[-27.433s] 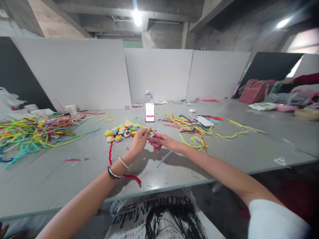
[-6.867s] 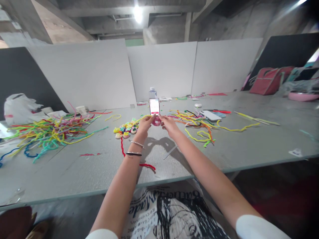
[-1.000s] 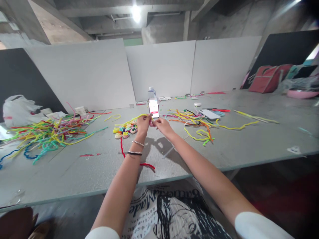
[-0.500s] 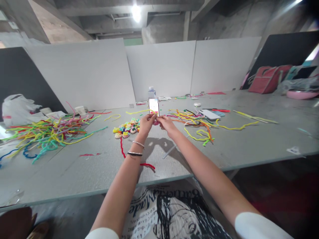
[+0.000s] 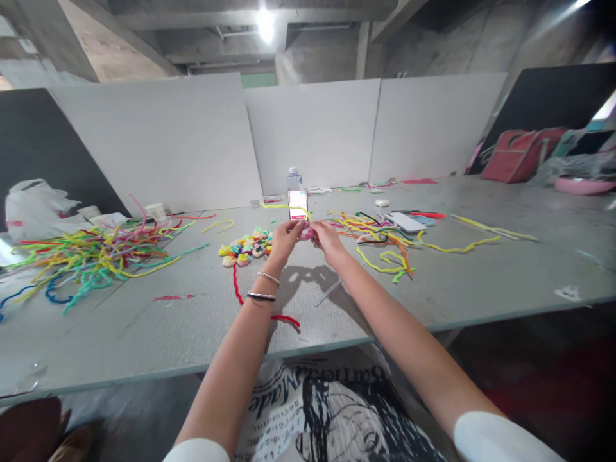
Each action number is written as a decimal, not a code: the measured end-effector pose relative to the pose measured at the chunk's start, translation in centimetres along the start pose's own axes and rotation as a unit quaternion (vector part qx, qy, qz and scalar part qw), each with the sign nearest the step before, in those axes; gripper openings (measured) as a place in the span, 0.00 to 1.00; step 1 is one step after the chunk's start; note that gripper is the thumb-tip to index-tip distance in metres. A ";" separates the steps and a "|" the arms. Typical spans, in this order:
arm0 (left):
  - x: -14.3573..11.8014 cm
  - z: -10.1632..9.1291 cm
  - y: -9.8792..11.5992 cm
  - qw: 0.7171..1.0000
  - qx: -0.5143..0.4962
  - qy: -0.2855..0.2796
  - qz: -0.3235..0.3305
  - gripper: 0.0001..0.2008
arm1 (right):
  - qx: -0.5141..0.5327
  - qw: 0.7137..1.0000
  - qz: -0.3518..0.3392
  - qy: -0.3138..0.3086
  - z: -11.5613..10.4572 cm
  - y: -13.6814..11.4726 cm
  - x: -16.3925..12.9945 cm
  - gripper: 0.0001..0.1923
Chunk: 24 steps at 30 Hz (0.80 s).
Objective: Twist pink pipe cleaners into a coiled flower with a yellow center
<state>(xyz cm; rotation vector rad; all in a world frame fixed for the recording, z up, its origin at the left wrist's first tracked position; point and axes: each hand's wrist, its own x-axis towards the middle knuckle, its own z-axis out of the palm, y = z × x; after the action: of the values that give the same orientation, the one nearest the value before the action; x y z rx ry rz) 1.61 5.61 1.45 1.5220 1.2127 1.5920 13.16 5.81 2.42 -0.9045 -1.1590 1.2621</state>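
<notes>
A long grey bench (image 5: 144,333) is carrying a big tangle of coloured pipe cleaners (image 5: 86,253) toward its left edge, a smaller tangle (image 5: 375,240) right of centre, and a cluster of small fuzzy flowers (image 5: 245,247) near the middle. Above the middle of the bench, the left hand (image 5: 285,237) and right hand (image 5: 325,239) are meeting, both pinching a small pink fuzzy piece (image 5: 306,233). A yellow pipe cleaner (image 5: 283,206) is arcing up and leftward from the fingers, in front of a lit phone (image 5: 298,205) standing toward the far edge.

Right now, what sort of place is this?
Probably a makeshift craft workspace in a bare concrete room: heaps of pipe cleaners on a long grey table, finished little flowers, and white partition boards.
</notes>
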 end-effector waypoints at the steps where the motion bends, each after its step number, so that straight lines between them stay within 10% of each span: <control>1: -0.1 0.0 0.1 1.000 -0.002 -0.007 -0.003 0.20 | -0.004 1.000 -0.004 0.003 0.1 0.1 0.0 0.06; 11: -0.4 0.7 0.9 0.999 -0.027 0.013 -0.038 0.18 | -0.088 0.992 -0.092 0.000 0.3 1.2 0.7 0.09; 24: -0.3 1.7 -0.6 0.995 0.003 0.100 -0.012 0.16 | -0.029 0.998 0.002 -0.050 0.6 0.5 0.1 0.05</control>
<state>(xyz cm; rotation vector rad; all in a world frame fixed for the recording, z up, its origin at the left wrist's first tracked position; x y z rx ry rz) 3.20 5.90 0.66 1.3720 1.3392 1.7603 12.41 5.94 2.09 -0.8948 -1.2777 1.2942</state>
